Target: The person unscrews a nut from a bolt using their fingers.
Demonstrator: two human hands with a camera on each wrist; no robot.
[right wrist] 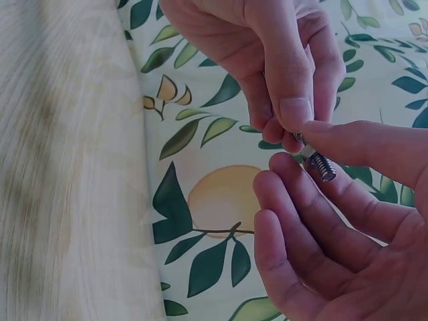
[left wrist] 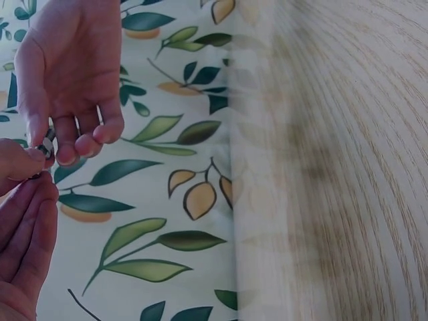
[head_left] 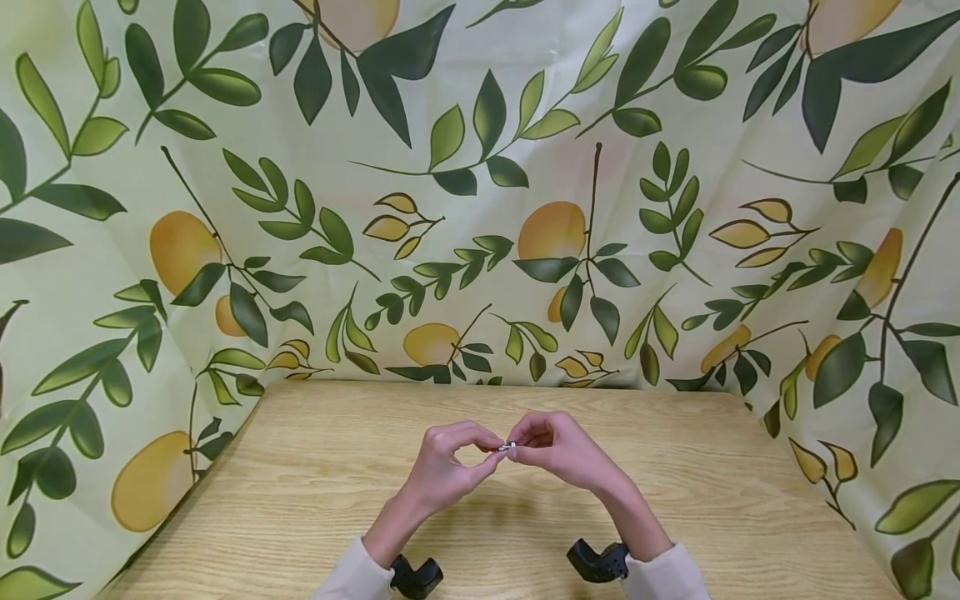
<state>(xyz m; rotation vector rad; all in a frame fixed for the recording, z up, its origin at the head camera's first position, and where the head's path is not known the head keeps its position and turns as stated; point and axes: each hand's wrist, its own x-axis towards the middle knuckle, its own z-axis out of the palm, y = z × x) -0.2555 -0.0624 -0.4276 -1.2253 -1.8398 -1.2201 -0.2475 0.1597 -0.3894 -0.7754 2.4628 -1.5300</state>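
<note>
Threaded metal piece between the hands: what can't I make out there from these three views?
Right wrist view: the upper end of the threaded piece is mostly hidden by the left hand; the right edge cuts off the right hand.
Left wrist view: both hands cover much of the piece; the left edge cuts off the left hand.
Head view: the piece is too small to show its thread; the bottom edge cuts both sleeves.
</note>
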